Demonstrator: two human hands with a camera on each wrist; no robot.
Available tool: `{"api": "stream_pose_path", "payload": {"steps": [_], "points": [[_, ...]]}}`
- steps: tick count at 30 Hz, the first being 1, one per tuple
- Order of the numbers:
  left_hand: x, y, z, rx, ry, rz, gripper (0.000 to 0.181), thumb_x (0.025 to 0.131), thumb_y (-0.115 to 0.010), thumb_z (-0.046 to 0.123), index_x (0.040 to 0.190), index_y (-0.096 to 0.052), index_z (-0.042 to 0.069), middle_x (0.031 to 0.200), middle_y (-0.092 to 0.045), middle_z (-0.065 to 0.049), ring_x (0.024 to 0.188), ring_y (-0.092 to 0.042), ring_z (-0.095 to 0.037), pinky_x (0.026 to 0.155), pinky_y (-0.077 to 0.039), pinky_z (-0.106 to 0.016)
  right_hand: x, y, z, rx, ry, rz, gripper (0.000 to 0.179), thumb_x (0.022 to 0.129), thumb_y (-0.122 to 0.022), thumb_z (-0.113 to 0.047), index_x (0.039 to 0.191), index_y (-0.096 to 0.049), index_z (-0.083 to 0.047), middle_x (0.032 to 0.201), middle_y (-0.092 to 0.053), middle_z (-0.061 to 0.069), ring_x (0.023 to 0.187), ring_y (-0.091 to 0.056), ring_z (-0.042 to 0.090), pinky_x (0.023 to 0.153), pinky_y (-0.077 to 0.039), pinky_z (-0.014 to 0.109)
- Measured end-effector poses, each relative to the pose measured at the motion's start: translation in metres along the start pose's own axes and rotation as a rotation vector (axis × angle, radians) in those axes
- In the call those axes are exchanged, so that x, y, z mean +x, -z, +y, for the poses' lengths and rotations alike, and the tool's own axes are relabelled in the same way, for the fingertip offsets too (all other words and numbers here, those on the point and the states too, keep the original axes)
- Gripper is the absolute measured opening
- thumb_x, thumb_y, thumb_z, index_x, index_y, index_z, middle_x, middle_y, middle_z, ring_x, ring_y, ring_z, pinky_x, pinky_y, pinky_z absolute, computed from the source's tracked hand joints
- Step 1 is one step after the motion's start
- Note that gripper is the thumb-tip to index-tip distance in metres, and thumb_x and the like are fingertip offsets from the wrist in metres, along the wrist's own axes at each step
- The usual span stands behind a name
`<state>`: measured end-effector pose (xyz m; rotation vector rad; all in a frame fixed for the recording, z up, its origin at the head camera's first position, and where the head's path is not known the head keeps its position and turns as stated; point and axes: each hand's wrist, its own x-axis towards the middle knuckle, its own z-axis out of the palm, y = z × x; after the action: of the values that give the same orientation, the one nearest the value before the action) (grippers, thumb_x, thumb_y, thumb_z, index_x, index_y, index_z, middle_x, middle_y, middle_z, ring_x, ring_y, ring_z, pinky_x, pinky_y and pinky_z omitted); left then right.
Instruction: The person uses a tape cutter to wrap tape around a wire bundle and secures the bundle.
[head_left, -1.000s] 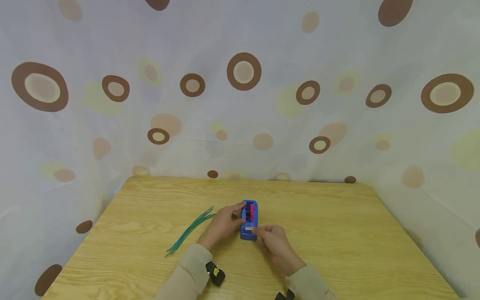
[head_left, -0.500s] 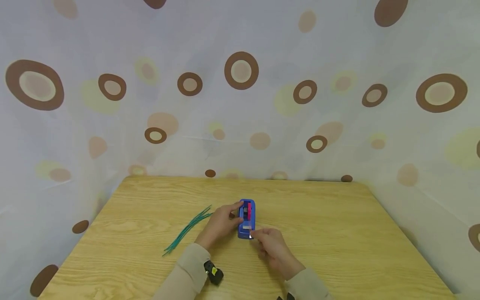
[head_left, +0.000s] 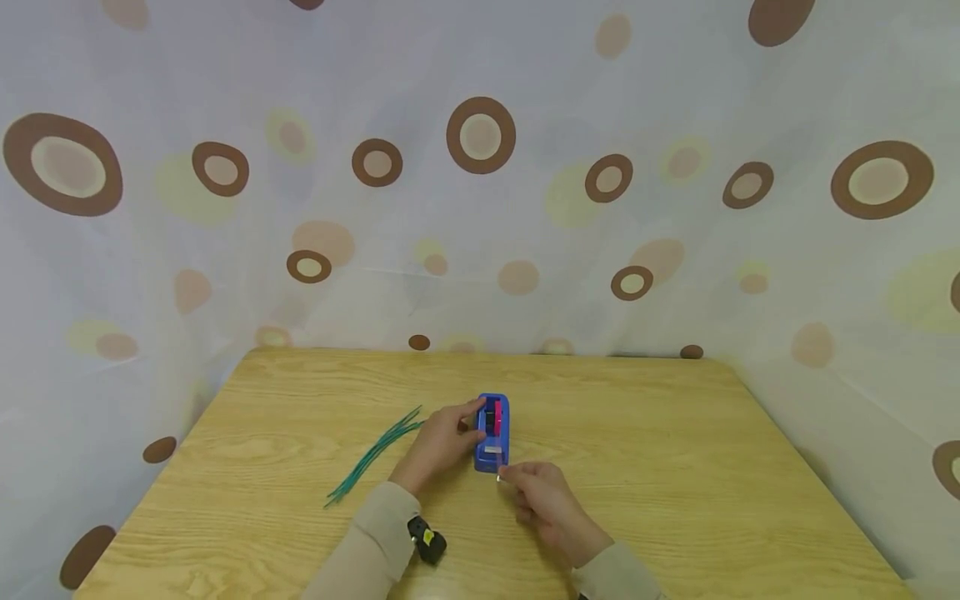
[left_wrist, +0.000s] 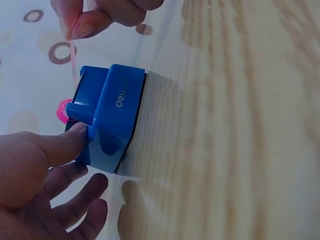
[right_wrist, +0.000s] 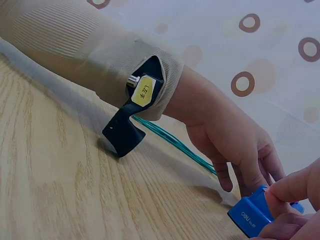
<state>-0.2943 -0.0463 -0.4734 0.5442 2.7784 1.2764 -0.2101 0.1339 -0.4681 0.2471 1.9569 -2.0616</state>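
Note:
A blue tape dispenser [head_left: 506,433] marked "deli" stands on the wooden table, a pink-edged roll of tape [head_left: 498,417] set in it. On its left side my left hand [head_left: 438,446] holds it, thumb pressed to the blue wall in the left wrist view. My right hand [head_left: 553,502], just past the near end, pinches the free end of the tape between thumb and forefinger. In the left wrist view a narrow strip of tape [left_wrist: 73,60] stretches taut from those fingertips toward the toothed cutter [left_wrist: 78,87].
Left of the dispenser lies a loose bundle of thin green strands [head_left: 371,462], partly behind my left hand. A black wrist mount [head_left: 427,542] hangs from the left sleeve. The wooden table [head_left: 660,450] ends at a spotted curtain [head_left: 555,225] behind it.
My right hand has drawn the tape end toward me, from over the cutter to just beyond the dispenser's near edge. The left hand keeps its hold. The head view has shifted slightly.

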Motion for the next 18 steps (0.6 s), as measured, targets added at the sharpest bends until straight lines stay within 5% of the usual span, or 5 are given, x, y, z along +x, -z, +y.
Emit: {"api": "stream_pose_path", "payload": {"steps": [18], "points": [[0.000,-0.001,0.000,-0.008,0.001,0.008,0.054,0.095,-0.069,0.019,0.146,-0.051,0.020,0.140,-0.056,-0.007,0.103,-0.061,-0.021,0.090,-0.050,-0.040,-0.012,-0.004,0.000,-0.015,-0.007,-0.009,0.024,0.096,-0.064,-0.015,0.099,-0.066,0.008,0.064,-0.042,-0.006,0.054,-0.035,0.008,0.050,-0.031,0.022]]}}
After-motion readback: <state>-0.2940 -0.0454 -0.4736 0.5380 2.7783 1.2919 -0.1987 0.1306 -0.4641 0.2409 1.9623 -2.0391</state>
